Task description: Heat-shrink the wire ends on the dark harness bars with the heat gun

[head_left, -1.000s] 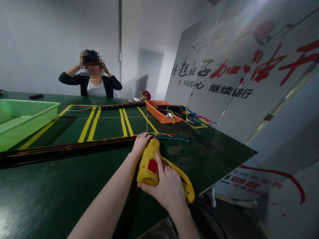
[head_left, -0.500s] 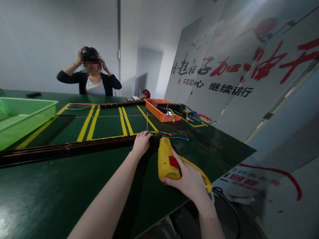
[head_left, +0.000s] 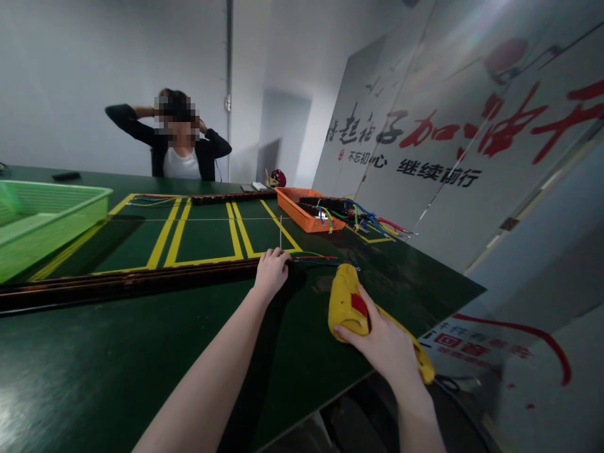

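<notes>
My right hand is wrapped round a yellow heat gun with a red label, held over the right part of the table. Its front end points away from me, close to the tip of a blue wire. My left hand is closed on the right end of a long dark brown bar lying across the table. Red, green and blue wires stick out to the right from that end. My left fingertips hide how the wires meet the bar. A thin grey rod stands upright just behind this hand.
A green basket is at the left. An orange basket with dark bars and coloured wires stands at the back right. Across the green table, a person has both hands at their head. A dark cord trails from the heat gun.
My right hand has moved the heat gun to the right, away from the bar's end. My left hand stays on the bar. The person opposite has shifted their arms.
</notes>
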The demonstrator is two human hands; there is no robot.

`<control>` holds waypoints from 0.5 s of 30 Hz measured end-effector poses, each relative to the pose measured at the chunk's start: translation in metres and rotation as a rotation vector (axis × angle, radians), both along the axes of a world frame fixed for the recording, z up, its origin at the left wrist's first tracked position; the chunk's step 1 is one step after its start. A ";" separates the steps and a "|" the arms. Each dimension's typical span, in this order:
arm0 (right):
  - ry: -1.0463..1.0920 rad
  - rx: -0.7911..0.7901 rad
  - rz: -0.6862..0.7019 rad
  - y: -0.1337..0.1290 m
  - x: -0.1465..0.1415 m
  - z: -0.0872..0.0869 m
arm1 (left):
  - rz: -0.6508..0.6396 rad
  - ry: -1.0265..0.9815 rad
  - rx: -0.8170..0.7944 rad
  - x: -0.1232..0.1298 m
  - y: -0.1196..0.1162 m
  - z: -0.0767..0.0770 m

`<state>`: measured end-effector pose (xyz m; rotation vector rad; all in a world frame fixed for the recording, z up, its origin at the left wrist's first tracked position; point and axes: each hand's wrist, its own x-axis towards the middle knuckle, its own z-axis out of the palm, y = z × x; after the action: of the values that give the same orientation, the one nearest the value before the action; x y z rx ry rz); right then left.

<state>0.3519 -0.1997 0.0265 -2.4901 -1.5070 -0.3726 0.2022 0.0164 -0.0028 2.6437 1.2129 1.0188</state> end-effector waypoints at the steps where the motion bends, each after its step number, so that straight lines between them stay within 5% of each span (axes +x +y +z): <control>1: -0.013 0.005 -0.008 0.000 -0.002 -0.001 | 0.002 -0.007 0.005 0.000 0.000 0.000; 15: -0.072 0.055 -0.068 0.000 -0.026 -0.007 | -0.019 -0.019 0.004 -0.003 0.000 -0.002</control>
<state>0.3257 -0.1998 0.0195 -2.5151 -1.4206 -0.5131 0.1988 0.0167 -0.0045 2.6371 1.1815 1.0421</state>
